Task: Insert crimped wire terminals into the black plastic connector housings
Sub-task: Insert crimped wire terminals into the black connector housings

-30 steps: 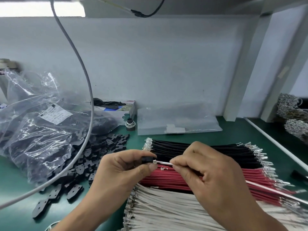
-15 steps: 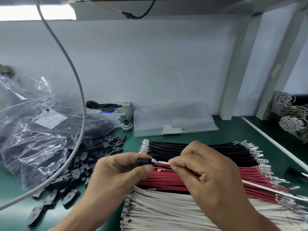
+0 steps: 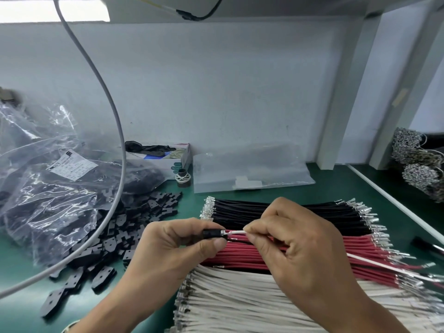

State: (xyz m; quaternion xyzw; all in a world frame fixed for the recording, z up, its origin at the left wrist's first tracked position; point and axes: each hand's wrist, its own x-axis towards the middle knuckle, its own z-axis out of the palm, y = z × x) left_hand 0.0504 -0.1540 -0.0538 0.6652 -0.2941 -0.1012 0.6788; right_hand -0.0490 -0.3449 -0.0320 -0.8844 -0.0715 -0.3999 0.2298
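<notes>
- Head view: the left hand (image 3: pixel 173 246) pinches a black connector housing (image 3: pixel 212 233) between thumb and forefinger, fingers (image 3: pixel 216 242) clamped on it.
- The right hand (image 3: pixel 295 248) grips a white wire (image 3: pixel 236 232) just beyond the housing, its fingers (image 3: pixel 249 230) closed on the insulation.
- The metal terminal (image 3: pixel 224 232) at the white wire's end sits at the housing's mouth, between the two sets of fingertips; how far it is seated cannot be told.
- A thin black wire (image 3: pixel 239 241) also runs from the housing, just below the white one, toward the right fingers.
- Under both hands, rows of wires lie on the green surface (image 3: pixel 21 306): black wires (image 3: pixel 242 210) beyond the fingers, red wires (image 3: pixel 242 254) directly beneath them, white wires (image 3: pixel 240 299) nearer the wrists.
- To the left of the left fingers, loose black housings (image 3: pixel 113 241) are heaped on the surface, touching a clear plastic bag (image 3: pixel 48 195) holding more.
- A grey cable (image 3: pixel 115 116) hangs across the bag.
- Beyond the fingers, by the wall, stand a small box (image 3: pixel 168 159) and a flat clear bag (image 3: pixel 252 171).
</notes>
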